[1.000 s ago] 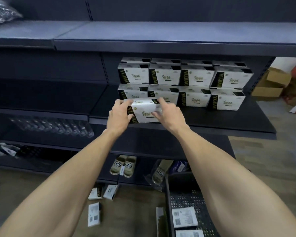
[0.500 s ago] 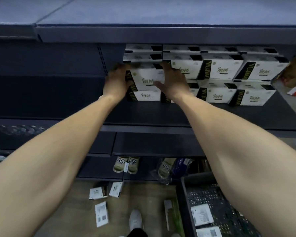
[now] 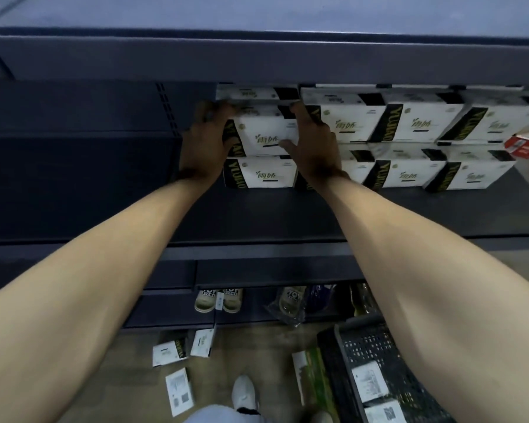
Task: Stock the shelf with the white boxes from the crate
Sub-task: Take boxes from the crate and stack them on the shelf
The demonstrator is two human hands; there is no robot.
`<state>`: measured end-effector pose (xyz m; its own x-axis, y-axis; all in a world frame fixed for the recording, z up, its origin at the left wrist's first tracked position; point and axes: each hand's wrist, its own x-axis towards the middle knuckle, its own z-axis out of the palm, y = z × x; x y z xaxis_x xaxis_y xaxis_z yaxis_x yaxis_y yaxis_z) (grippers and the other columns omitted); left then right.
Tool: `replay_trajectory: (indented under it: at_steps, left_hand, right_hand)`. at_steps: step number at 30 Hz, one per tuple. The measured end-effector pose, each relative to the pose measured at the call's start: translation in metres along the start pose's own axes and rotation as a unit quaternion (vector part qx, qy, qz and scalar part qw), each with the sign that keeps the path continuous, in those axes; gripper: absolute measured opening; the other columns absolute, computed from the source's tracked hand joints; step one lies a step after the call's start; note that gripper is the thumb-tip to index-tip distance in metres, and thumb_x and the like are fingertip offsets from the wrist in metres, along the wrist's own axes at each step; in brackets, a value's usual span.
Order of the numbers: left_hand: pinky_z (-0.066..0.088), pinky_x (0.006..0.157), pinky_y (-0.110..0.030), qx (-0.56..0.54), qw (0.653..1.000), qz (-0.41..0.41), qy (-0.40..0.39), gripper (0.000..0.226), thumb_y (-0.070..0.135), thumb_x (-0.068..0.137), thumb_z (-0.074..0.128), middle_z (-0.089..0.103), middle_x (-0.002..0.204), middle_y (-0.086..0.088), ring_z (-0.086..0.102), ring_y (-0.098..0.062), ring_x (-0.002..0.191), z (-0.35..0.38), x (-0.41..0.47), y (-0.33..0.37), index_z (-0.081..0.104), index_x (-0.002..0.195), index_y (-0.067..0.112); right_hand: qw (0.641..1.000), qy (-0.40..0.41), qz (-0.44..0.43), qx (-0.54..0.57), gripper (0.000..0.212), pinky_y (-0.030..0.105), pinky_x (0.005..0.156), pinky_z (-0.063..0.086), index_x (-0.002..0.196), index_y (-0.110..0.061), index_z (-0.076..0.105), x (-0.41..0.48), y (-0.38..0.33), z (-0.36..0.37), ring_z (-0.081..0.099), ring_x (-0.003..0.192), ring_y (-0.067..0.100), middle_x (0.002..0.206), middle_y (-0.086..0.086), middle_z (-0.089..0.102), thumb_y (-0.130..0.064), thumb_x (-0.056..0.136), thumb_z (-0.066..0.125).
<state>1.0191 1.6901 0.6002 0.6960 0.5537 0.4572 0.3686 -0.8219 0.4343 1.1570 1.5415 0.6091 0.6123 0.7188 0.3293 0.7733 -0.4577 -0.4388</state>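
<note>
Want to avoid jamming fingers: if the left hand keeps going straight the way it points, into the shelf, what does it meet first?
Probably the shelf's dark back panel. The left hand runs beside the held white box; nothing shows between. Depth is unclear.

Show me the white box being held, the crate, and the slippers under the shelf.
held white box (image 3: 264,134), head view, front face.
crate (image 3: 376,346), head view, mesh floor.
slippers (image 3: 219,300), head view, between the pair's toes.
</note>
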Motion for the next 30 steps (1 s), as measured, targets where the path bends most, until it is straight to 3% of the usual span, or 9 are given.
replay_trajectory:
  at_steps: [9, 12, 16, 19, 23, 26, 30]
  left_hand:
    - [0.05, 0.096, -0.046, -0.015, 1.0, 0.005, 0.004, 0.047, 0.01, 0.09, 0.062, 0.038, 0.139, -0.01, 0.052, -0.027, 0.12, -0.002, -0.003, 0.002, 0.05, 0.134, 0.022]
    - [0.054, 0.087, -0.049, 0.004, 1.0, -0.001, -0.003, 0.051, 0.012, 0.091, 0.06, 0.034, 0.144, -0.012, 0.053, -0.032, 0.118, -0.005, -0.01, 0.008, 0.046, 0.139, 0.024]
    - [0.055, 0.084, -0.053, -0.002, 0.999, -0.034, -0.025, 0.071, 0.015, 0.092, 0.062, 0.026, 0.151, -0.014, 0.056, -0.04, 0.114, -0.007, -0.03, 0.013, 0.028, 0.148, 0.042]
    - [0.052, 0.086, -0.05, -0.027, 0.996, -0.081, -0.032, 0.08, 0.016, 0.093, 0.061, 0.017, 0.156, -0.014, 0.059, -0.043, 0.11, -0.012, -0.044, 0.023, 0.014, 0.146, 0.055]
    - [0.052, 0.075, -0.044, 0.025, 0.995, -0.091, -0.021, 0.078, 0.018, 0.092, 0.065, 0.013, 0.158, -0.015, 0.061, -0.043, 0.1, -0.015, -0.063, 0.051, 0.019, 0.151, 0.041]
    - [0.055, 0.08, -0.048, 0.079, 0.993, -0.07, -0.045, 0.071, 0.024, 0.091, 0.067, 0.021, 0.154, -0.014, 0.058, -0.041, 0.109, -0.01, -0.08, 0.093, 0.028, 0.15, 0.029]
    - [0.052, 0.085, -0.05, 0.131, 0.988, -0.01, -0.08, 0.063, 0.028, 0.088, 0.07, 0.037, 0.142, -0.017, 0.052, -0.04, 0.116, 0.008, -0.117, 0.17, 0.04, 0.143, 0.021]
  right_hand:
    - [1.0, 0.007, 0.019, -0.015, 0.06, 0.048, 0.087, 0.053, 0.144, -0.019, 0.036, -0.001, -0.005, 0.001, 0.062, 0.109, 0.037, 0.129, 0.013, 0.059, -0.028, 0.092, 0.065]
    - [0.999, -0.002, 0.032, -0.012, 0.067, 0.049, 0.087, 0.053, 0.15, -0.023, 0.028, -0.01, -0.009, -0.003, 0.062, 0.109, 0.037, 0.131, 0.014, 0.058, -0.028, 0.093, 0.063]
    - [0.997, -0.007, 0.072, 0.004, 0.081, 0.05, 0.092, 0.051, 0.156, -0.027, 0.014, -0.031, -0.01, -0.007, 0.06, 0.114, 0.039, 0.137, 0.015, 0.055, -0.023, 0.093, 0.064]
    - [0.997, -0.026, 0.069, -0.036, 0.083, 0.046, 0.087, 0.049, 0.157, -0.031, 0.009, -0.045, -0.005, -0.018, 0.059, 0.111, 0.039, 0.131, 0.016, 0.056, -0.021, 0.094, 0.063]
    - [0.992, -0.061, 0.064, -0.094, 0.08, 0.04, 0.075, 0.046, 0.157, -0.031, 0.009, -0.067, 0.012, -0.045, 0.057, 0.107, 0.038, 0.123, 0.015, 0.054, -0.02, 0.096, 0.058]
    - [0.988, -0.071, 0.039, -0.129, 0.078, 0.04, 0.068, 0.05, 0.155, -0.025, 0.016, -0.097, 0.032, -0.074, 0.06, 0.1, 0.038, 0.12, 0.017, 0.056, -0.02, 0.094, 0.063]
    - [0.988, -0.075, 0.031, -0.13, 0.072, 0.041, 0.071, 0.046, 0.151, -0.022, 0.024, -0.153, 0.074, -0.12, 0.059, 0.103, 0.041, 0.124, 0.018, 0.056, -0.025, 0.092, 0.065]
